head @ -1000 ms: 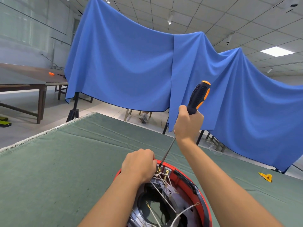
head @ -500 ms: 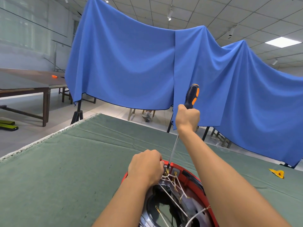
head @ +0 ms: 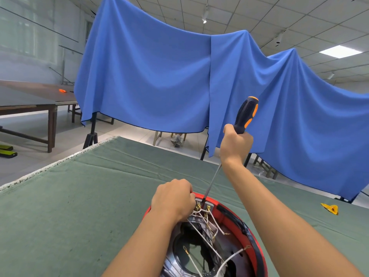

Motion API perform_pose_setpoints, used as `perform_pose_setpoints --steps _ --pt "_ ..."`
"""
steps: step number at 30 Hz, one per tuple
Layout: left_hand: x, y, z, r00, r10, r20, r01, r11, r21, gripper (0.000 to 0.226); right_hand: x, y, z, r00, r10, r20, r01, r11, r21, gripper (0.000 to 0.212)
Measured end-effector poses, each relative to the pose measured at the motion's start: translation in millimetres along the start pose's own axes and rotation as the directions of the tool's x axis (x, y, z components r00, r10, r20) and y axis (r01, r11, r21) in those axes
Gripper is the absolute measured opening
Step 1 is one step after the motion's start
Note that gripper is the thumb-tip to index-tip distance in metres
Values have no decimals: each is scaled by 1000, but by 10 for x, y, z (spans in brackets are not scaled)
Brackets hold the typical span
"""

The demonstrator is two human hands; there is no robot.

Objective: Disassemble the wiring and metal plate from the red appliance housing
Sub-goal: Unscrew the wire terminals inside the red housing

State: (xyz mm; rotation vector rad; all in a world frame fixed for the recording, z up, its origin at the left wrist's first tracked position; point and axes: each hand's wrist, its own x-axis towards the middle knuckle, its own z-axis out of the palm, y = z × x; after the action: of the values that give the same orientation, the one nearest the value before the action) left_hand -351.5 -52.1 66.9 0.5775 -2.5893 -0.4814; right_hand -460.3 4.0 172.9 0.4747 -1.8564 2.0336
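The head view looks down over a counter (head: 79, 206) covered in green cloth, with the red appliance housing (head: 257, 234) at the bottom centre of the frame, open side up and cut off by the lower edge. Inside it lie white wires (head: 201, 234) with brass terminals, crossing over a dark metal plate (head: 235, 244) with round holes. The left hand (head: 172, 198) rests on the housing's far rim at the left, its grip curled tight over the rim and the wire ends there; what exactly the fingers pinch is hidden under the knuckles. The right hand (head: 235, 144) is raised above and to the right, its grip wrapped around the lower part of the black-and-orange handle of a screwdriver (head: 245, 114). The thin shaft slants down and left from that hand, and its tip sits between two brass terminals just inside the far rim, just beside the left hand. A small yellow object (head: 330, 208) lies on the counter at the right edge. A large blue cloth (head: 159, 76) hangs across the background, and a wooden table (head: 30, 100) stands at the left of the frame.
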Motion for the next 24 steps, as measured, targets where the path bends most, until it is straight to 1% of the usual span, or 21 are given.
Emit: perform_pose_setpoints --steps 3,9,14,19,24 --pt "-10 -3 -5 1000 -8 3 8 1000 -5 27 -63 -4 -67 999 -37 -18 37 999 39 38" --pt "-16 -1 -6 1000 -11 11 11 1000 -6 27 -61 -18 -140 999 2 -54 6 989 148 37" --pt "-14 -7 -5 1000 -13 7 13 1000 -12 27 -79 -6 -150 997 7 -79 6 988 154 37" --pt "-9 -8 -1 1000 -7 6 7 1000 -7 27 -26 -64 -189 992 44 -120 -20 980 196 35" --pt "2 -2 -4 1000 -14 10 14 1000 -5 28 -64 -16 -183 993 30 -110 -13 987 157 34"
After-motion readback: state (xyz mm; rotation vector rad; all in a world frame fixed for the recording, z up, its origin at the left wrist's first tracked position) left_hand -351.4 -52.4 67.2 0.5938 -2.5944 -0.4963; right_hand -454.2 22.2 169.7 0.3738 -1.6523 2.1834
